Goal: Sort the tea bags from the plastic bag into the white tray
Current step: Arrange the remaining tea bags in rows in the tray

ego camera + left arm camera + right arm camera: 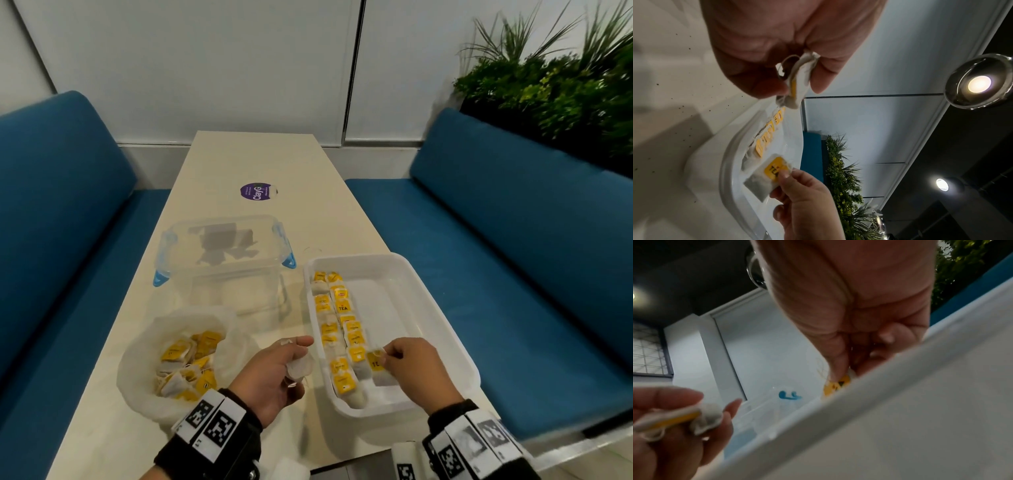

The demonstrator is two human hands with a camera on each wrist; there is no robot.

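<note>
Your right hand (416, 368) pinches a tea bag (376, 368) by its top edge, thumb and fingertips closed on it, holding it low inside the tray (455, 342) at the near end of the rows of bags (339, 329) already laid there. Your left hand (274, 373) hovers just left of the tray, fingers curled round a few spare bags (300, 366). The plastic bag (137, 363), with more tea bags inside, sits open on the table (274, 154) left of that hand. A clear box (222, 253) stands behind it.
</note>
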